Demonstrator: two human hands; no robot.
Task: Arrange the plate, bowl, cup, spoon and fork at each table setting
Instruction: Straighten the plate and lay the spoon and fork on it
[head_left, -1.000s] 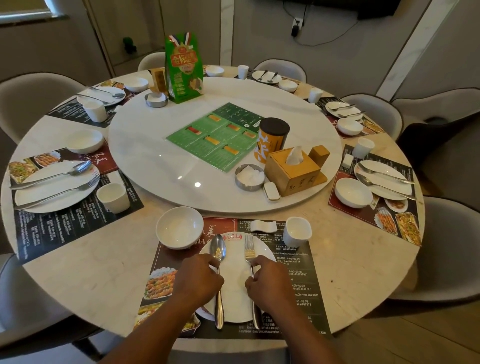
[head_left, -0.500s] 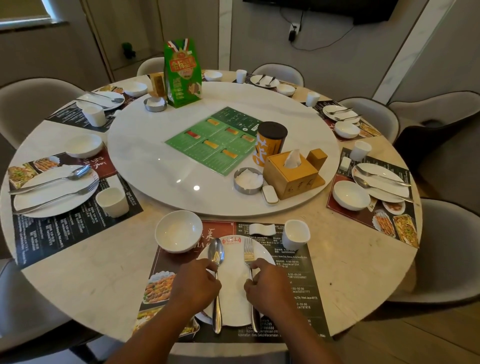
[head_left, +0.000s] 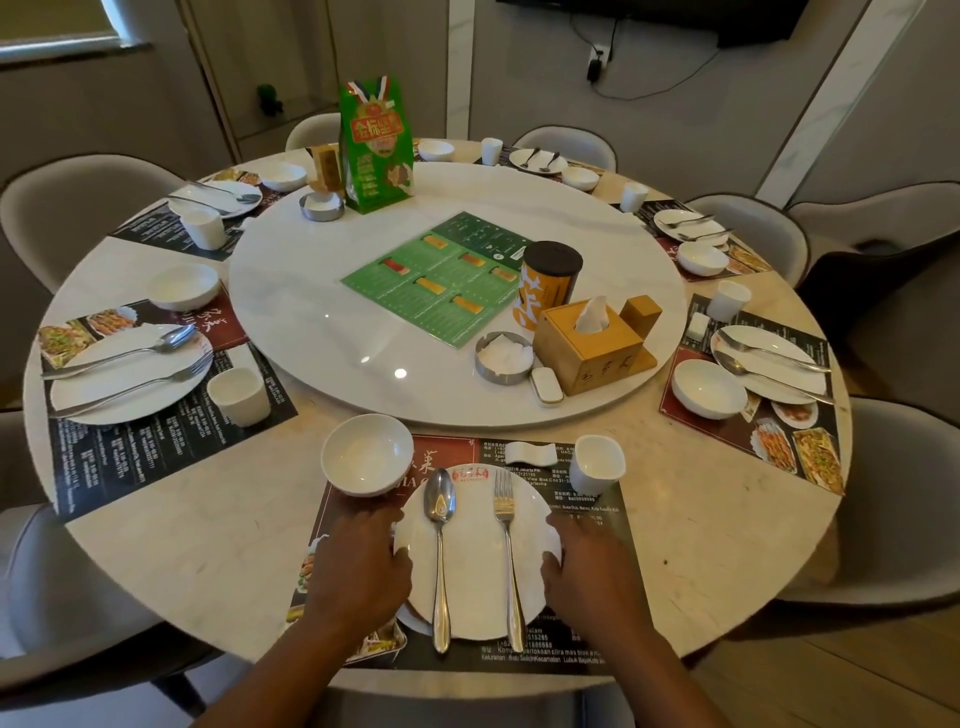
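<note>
Near plate (head_left: 475, 566): left hand (head_left: 358, 566), right hand (head_left: 589, 577) grip its rims, fingers curled. Carries spoon (head_left: 440, 525), fork (head_left: 506, 540); best kept level, nudged slowly, centred.

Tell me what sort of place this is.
Most likely a Chinese restaurant's dining room: a big round table with a white turntable in its middle, printed placemats with food photos at each seat, and a green menu on the turntable.

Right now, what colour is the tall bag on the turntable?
The bag is green, with a red-gold label; head view.
</note>
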